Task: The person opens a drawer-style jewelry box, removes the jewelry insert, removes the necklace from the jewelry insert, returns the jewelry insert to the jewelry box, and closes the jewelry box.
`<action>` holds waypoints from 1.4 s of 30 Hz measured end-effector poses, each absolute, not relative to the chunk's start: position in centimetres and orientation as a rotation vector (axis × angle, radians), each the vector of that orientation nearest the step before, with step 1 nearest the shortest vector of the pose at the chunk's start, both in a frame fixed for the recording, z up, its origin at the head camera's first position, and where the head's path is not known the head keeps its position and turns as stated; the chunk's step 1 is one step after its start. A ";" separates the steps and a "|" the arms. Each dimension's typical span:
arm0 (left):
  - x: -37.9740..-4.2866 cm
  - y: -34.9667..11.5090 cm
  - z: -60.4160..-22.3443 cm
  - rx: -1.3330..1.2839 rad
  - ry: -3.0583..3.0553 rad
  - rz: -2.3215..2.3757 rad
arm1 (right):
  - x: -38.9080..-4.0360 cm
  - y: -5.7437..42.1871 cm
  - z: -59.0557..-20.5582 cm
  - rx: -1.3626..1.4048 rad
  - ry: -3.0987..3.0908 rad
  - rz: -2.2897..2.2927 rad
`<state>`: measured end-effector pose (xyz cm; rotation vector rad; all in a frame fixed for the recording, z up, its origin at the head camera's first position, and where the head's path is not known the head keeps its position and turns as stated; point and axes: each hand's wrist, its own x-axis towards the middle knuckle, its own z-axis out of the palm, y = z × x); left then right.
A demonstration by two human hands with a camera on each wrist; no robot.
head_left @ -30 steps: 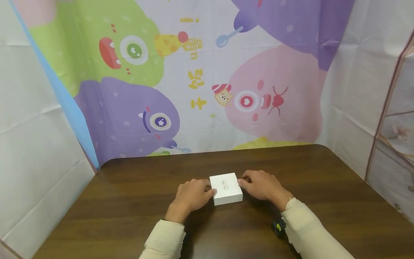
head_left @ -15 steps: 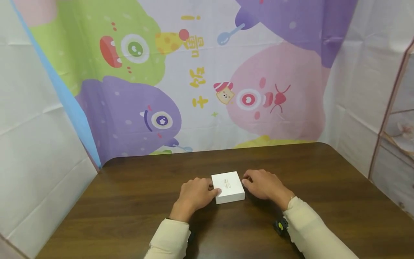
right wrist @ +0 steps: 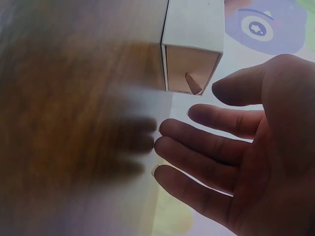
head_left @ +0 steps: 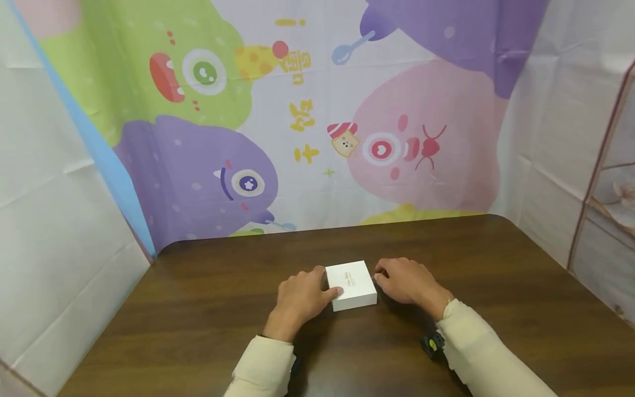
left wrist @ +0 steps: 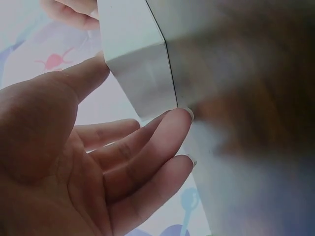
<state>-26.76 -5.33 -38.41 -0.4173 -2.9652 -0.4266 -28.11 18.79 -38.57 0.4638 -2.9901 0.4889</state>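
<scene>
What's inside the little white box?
I can't see inside the white box; it looks closed, so anything in it is covered. Its end facing the right hand shows a brownish panel with a little tab sticking out.

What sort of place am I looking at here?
Probably a makeshift booth or staged corner: a creased cartoon backdrop hangs with its figures turned sideways behind a brown table, and pale, wrinkled sheets wall it in on both sides. What the booth is for, I can't tell.

Box [head_left: 351, 284] on table [head_left: 188, 314], backdrop [head_left: 307, 193] behind
</scene>
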 end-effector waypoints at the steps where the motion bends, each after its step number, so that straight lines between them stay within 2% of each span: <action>1: -26.7 -5.3 -38.5 -0.421 -2.964 -0.432 | -28.1 18.8 -38.6 0.468 -2.991 0.488; 12: -26.8 -4.9 -37.8 -0.535 -2.939 -0.391 | -28.0 19.0 -37.9 0.496 -2.947 0.485; 42: -26.3 -5.1 -38.4 -0.562 -2.966 -0.333 | -28.2 18.0 -38.4 0.547 -2.964 0.435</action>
